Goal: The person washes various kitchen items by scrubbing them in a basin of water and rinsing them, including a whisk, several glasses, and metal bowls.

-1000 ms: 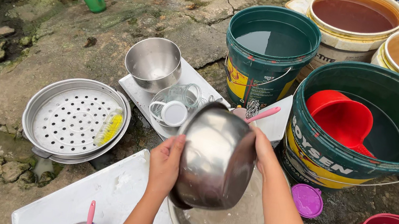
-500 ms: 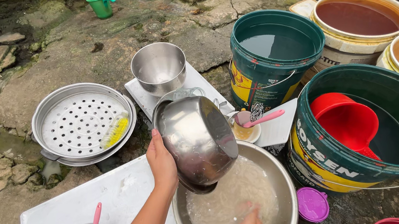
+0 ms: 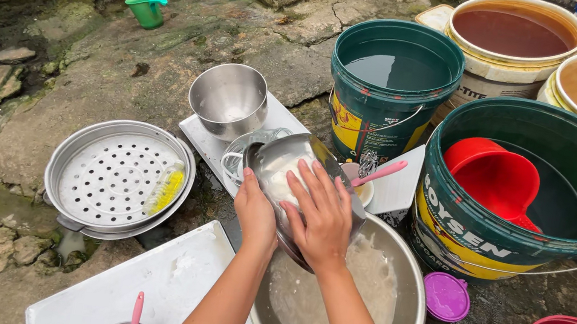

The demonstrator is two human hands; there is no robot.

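Steel pot (image 3: 279,172) tilts over the wide soapy basin (image 3: 404,278) as I wash outdoors: my left hand (image 3: 254,210) grips its rim, my right hand (image 3: 322,216) presses flat and open inside it, beside green buckets (image 3: 380,107).

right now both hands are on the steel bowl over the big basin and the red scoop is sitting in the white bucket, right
Not quite. In the head view the red scoop sits in the big green bucket, not a white one. The rest holds: the left hand and right hand are both on the steel bowl over the big basin.
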